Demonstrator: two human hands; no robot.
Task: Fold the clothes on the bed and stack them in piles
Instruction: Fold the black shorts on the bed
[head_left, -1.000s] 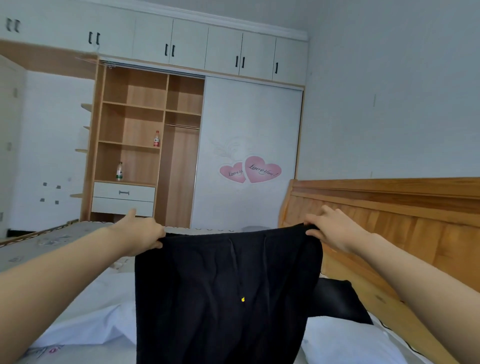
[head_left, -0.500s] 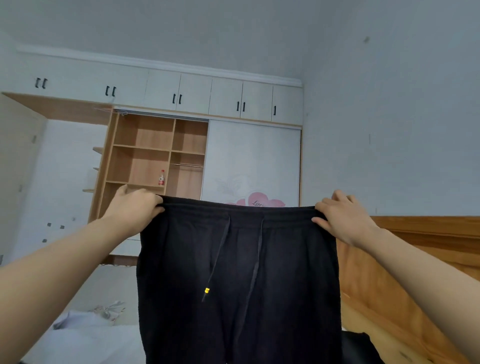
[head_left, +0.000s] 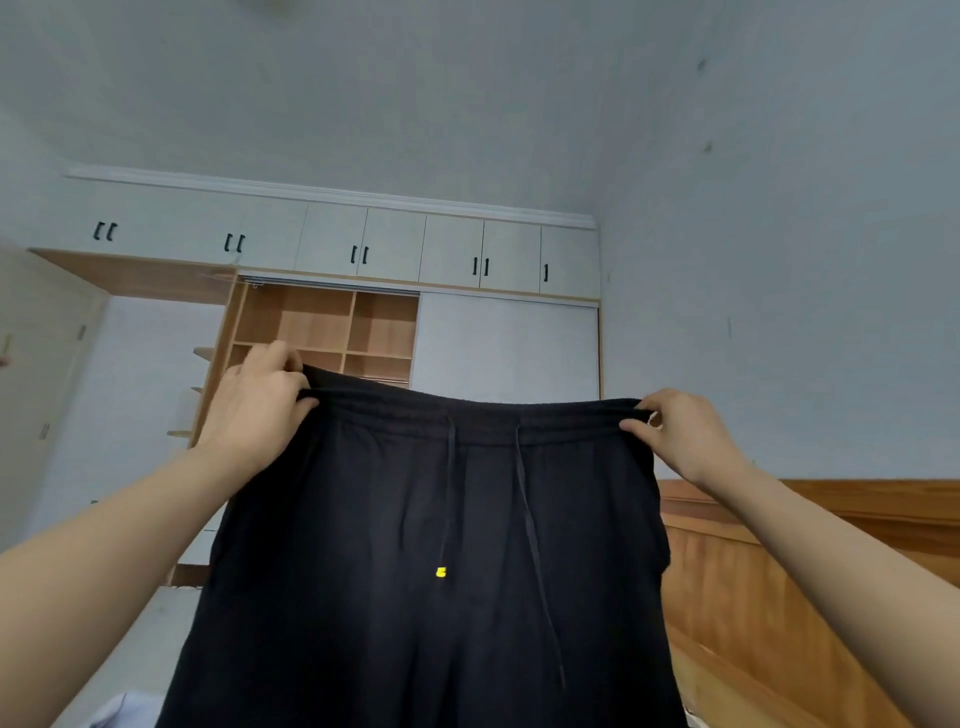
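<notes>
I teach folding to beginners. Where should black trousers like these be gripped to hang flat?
Grip the black trousers at the two waistband ends, from either side, as the left hand and right hand do: the stretched waistband lets them hang straight.

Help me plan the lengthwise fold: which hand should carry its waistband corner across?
Probably the right hand: it pinches its corner of the black trousers lightly, while the left hand grips the waistband more fully as an anchor.
</notes>
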